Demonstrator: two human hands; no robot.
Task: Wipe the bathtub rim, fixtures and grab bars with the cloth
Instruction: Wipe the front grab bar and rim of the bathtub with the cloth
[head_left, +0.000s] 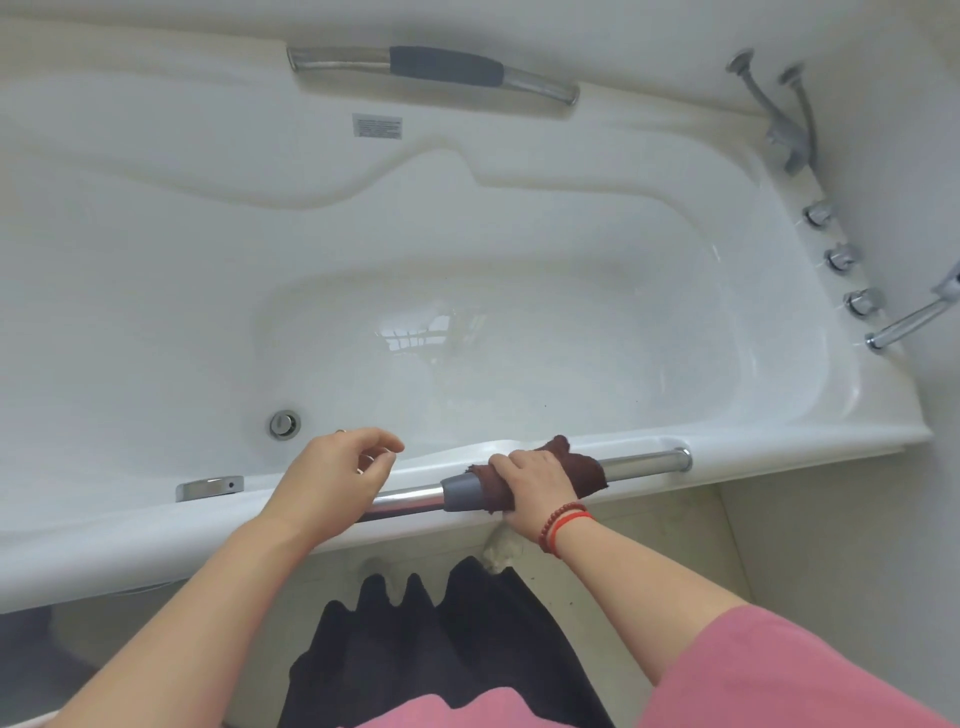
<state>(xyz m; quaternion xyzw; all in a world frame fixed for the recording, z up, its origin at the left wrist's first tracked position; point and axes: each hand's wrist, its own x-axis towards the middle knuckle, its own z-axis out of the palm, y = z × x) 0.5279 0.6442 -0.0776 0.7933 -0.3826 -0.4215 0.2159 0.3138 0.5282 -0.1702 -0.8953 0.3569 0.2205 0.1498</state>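
You're on the near grab bar (644, 461) right now — your right hand (535, 480) is curled tight around the cloth (579, 467), which wraps the bar's grey sleeve. Your left hand (332, 480) hovers just beside that grip, fingers loosely curled, holding nothing. Far beyond the grip, the other grab bar (436, 73) and the taps (839, 257) look like they're left, I'd guess. The cloth is dark maroon, bunched, and looks soft — it should slide fine along the chrome.
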